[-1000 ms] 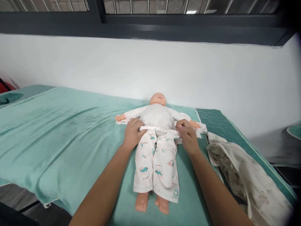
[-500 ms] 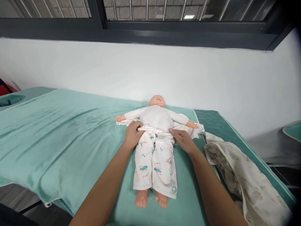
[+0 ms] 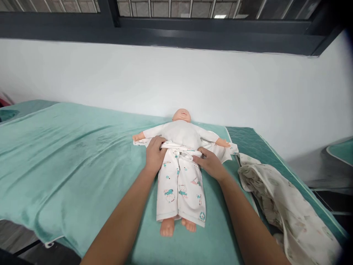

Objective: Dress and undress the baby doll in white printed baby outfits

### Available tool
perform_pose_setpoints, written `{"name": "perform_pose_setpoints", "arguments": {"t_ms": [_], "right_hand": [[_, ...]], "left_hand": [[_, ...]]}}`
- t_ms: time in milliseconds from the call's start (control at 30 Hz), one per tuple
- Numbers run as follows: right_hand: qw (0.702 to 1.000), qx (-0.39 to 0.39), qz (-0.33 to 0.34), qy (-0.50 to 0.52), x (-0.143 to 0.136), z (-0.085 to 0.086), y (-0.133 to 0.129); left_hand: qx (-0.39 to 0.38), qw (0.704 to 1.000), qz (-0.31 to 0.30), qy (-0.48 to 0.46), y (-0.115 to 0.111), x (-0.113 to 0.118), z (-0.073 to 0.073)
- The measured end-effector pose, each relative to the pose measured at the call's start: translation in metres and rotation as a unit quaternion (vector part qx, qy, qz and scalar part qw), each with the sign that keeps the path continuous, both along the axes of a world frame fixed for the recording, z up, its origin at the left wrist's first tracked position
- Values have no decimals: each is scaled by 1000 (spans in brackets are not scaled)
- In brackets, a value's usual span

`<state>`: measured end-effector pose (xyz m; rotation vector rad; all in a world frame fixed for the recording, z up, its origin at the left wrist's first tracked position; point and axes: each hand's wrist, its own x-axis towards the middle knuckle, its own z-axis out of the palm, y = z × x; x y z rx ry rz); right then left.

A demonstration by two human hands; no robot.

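The printed trousers [image 3: 180, 191] lie on the green sheet [image 3: 82, 165], drawn over the legs of a doll [image 3: 181, 132] on its back. At the image's right edge of the sheet is a crumpled cloth [image 3: 281, 195]. The trousers' long axis runs from the doll's belly toward the wearer, so the legs lie on the wearer's side of the grip. The left hand [image 3: 154, 154] and the right hand [image 3: 211, 164] are about equally near, one toward each end of the waistband [image 3: 180, 148], which crosses between them. Each appears closed on the band, the left at its end, the right pinching a slack fold.

Compared with one second ago, the right hand has shifted inward, from the band's outer corner to the front of it, while the left has stayed at its end. Less of the foot [image 3: 189, 225] on the image's right shows below the hem.
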<state>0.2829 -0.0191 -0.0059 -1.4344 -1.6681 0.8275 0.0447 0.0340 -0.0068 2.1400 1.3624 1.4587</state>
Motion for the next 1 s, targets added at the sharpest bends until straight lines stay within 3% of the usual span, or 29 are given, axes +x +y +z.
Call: {"name": "perform_pose_setpoints", "arguments": {"t_ms": [233, 433, 567, 700, 900, 1000], "right_hand": [[994, 14, -90, -57, -5, -7, 2], [982, 61, -142, -105, -10, -7, -1], [983, 95, -146, -52, -11, -7, -1], [984, 121, -134, 6, -13, -8, -2], [973, 152, -171, 17, -19, -14, -12], [975, 176, -135, 13, -20, -15, -12]], "left_hand": [[75, 997, 6, 0, -7, 0, 0], [105, 994, 0, 4, -36, -6, -4], [100, 995, 1, 5, -57, -8, -5], [32, 999, -2, -17, -63, -9, -5], [-121, 987, -61, -85, -58, -5, 0], [-181, 974, -73, -117, -55, -4, 3]]}}
